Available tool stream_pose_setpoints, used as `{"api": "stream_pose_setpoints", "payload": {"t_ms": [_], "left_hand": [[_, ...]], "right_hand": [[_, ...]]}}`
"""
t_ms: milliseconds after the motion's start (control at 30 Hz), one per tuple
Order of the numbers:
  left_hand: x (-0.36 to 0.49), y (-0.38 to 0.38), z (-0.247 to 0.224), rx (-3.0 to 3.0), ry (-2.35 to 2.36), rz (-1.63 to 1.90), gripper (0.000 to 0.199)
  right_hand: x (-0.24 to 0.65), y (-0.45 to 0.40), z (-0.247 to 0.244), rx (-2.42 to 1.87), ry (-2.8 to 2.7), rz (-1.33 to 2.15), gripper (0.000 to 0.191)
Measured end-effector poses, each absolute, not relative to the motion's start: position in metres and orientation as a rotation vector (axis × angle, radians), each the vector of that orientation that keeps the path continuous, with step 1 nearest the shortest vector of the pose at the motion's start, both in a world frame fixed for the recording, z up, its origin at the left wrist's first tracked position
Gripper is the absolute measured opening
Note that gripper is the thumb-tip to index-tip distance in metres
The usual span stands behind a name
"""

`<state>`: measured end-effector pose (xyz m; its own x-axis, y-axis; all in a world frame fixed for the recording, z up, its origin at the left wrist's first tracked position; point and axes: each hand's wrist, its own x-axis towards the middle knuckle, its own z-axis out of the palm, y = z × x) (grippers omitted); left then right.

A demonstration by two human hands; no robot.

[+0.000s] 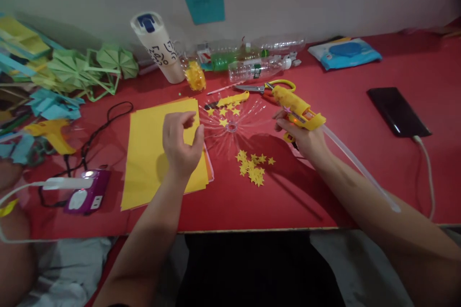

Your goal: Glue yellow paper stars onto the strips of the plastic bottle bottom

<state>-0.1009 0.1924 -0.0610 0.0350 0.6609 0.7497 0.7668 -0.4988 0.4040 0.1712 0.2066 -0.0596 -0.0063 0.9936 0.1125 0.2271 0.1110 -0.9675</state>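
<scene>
My right hand (306,140) grips a yellow glue gun (292,101), with a long clear glue stick (360,168) jutting from its back over my forearm. Above the edge of a stack of yellow paper (142,153), my left hand (182,146) has its fingers curled and the thumb apart, with nothing visible between them. Between my hands a clear plastic bottle piece (232,127), cut into thin strips, lies splayed on the red table. Some yellow stars lie by its far strips, beside a yellow cutter (234,100). A loose pile of yellow paper stars (252,170) is nearer me.
Scissors (254,88), plastic bottles (252,69), a white tumbler (158,48) and a wipes pack (344,53) stand or lie along the back. A charging phone (398,111) is right. On the left are a second glue gun (52,132), a purple power adapter (88,194) and another person's arm.
</scene>
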Motion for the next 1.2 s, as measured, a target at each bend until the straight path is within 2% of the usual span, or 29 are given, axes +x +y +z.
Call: {"api": "stream_pose_setpoints", "payload": {"t_ms": [67, 233, 367, 533, 800, 867, 933, 1067, 1200], "left_hand": [[-0.092, 0.181, -0.053, -2.364, -1.345, -1.322, 0.007], [-0.063, 0.158, -0.059, -2.833, -1.001, -0.612, 0.025], [-0.049, 0.149, -0.073, -2.801, -1.176, -0.188, 0.023], [-0.038, 0.149, -0.08, -2.728, -1.476, -0.163, 0.022], [-0.034, 0.151, -0.082, -2.698, -1.464, -0.174, 0.023], [-0.035, 0.15, -0.081, -2.714, -1.472, -0.288, 0.023], [-0.037, 0.149, -0.079, -2.779, -1.546, -0.549, 0.024], [-0.041, 0.153, -0.069, -2.854, -2.035, -1.431, 0.018], [-0.041, 0.161, -0.056, -2.586, -2.529, -2.216, 0.017]], "right_hand": [[0.172, 0.208, -0.062, -1.287, -1.416, 0.985, 0.015], [0.175, 0.211, -0.068, -1.277, -1.436, 0.979, 0.017], [0.175, 0.209, -0.062, -1.287, -1.392, 1.036, 0.019], [0.172, 0.204, -0.052, -1.31, -1.391, 1.011, 0.019], [0.174, 0.203, -0.049, -1.319, -1.406, 1.053, 0.021], [0.174, 0.203, -0.049, -1.31, -1.402, 1.054, 0.021], [0.173, 0.203, -0.048, -1.321, -1.388, 1.057, 0.021], [0.17, 0.201, -0.047, -1.38, -1.38, 1.069, 0.021], [0.163, 0.193, -0.044, -1.355, -1.392, 1.131, 0.022]]}}
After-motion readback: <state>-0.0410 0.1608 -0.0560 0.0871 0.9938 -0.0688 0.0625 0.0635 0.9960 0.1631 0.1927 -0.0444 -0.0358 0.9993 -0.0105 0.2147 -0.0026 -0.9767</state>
